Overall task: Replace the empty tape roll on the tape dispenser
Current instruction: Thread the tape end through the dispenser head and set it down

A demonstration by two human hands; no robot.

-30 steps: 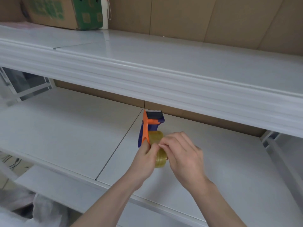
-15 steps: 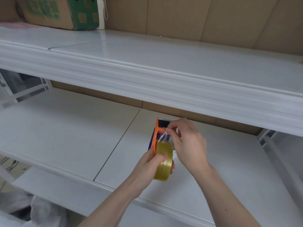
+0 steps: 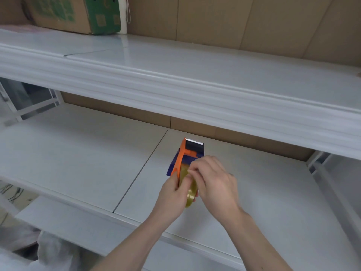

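Note:
An orange and dark blue tape dispenser (image 3: 188,153) is held above the lower white shelf (image 3: 78,153), its serrated blade end pointing away from me. A yellowish clear tape roll (image 3: 190,189) sits in it. My left hand (image 3: 173,192) grips the dispenser's near end and the roll from the left. My right hand (image 3: 213,180) lies over the roll from the right, its fingertips pinched on the roll's top where the tape meets the dispenser. The roll's right side is hidden by my right hand.
The upper white shelf (image 3: 195,79) overhangs just above and behind my hands. A cardboard box (image 3: 76,14) with green print stands at its far left. Brown board lines the back wall. A white metal frame post (image 3: 320,173) stands at the right; white plastic bags (image 3: 48,251) lie lower left.
My right hand rose to the dispenser's front with the tape end, then came back down onto the roll's top. The dispenser's blade end shows again. My left hand keeps its grip.

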